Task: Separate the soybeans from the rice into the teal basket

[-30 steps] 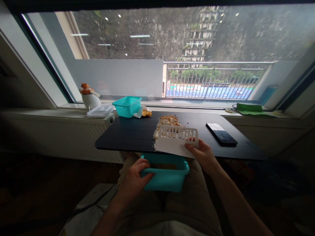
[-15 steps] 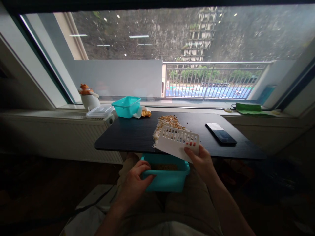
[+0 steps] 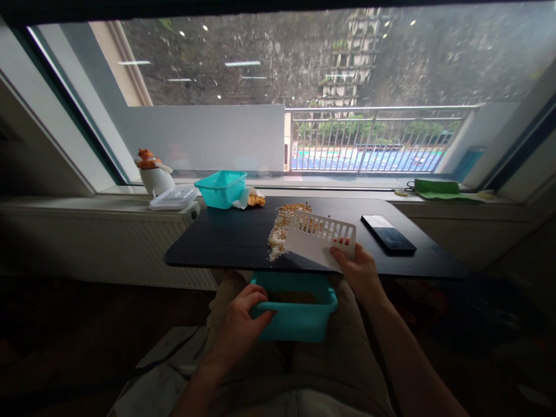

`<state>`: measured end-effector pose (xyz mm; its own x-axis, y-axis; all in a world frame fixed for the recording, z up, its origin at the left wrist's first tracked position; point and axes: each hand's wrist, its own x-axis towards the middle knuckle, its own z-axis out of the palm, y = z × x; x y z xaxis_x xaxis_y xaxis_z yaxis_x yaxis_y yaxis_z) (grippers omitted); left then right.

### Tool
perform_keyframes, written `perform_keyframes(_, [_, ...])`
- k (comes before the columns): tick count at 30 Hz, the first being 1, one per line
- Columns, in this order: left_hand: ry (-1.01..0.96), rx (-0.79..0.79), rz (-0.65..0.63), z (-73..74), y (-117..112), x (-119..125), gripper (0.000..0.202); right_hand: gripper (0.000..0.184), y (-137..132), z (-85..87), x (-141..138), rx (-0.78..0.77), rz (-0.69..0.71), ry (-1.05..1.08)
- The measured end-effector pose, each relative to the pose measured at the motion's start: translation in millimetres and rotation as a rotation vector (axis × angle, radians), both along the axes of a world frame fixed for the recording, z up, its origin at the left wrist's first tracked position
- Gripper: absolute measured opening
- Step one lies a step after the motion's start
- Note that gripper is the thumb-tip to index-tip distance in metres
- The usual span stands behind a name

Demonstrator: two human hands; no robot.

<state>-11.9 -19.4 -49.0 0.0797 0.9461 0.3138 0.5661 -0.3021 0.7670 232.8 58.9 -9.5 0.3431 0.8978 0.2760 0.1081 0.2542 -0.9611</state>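
Observation:
My right hand (image 3: 358, 271) grips the right end of a white slotted plastic scraper (image 3: 315, 247), thumb on its near face. The scraper is tilted over the near part of a pile of mixed grains (image 3: 284, 223), some white and some yellow-brown, and hides part of it. My left hand (image 3: 247, 310) is closed round the left rim of a turquoise plastic bin (image 3: 297, 321), which sits on my lap under the table's near edge. Brownish grains (image 3: 297, 297) cover the bin's floor.
The dark table (image 3: 226, 240) carries a phone (image 3: 388, 233) at the right. A second turquoise bin (image 3: 222, 190) stands at its far left, beside a crumpled orange-and-white wrapper (image 3: 255, 198). A clear lid (image 3: 175, 197) and green cloth (image 3: 436, 189) lie by the window.
The scraper in my right hand has shifted slightly right and away from the table's near edge, showing more of the pile's left side. My left hand stays on the bin.

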Motion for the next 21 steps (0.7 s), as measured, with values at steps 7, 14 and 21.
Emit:
perform_keyframes(7, [-0.007,0.004,0.010,0.8,-1,-1,0.007,0.030,-3,7.7,2,-0.012,0.037,0.022])
perform_keyframes(14, [-0.021,0.021,0.010,2.0,1,1,0.005,0.034,-14,5.0,8,-0.027,0.039,0.075])
perform_keyframes(21, [-0.025,0.033,0.010,5.9,0,0,0.006,0.033,-23,1.7,3,-0.049,0.082,0.099])
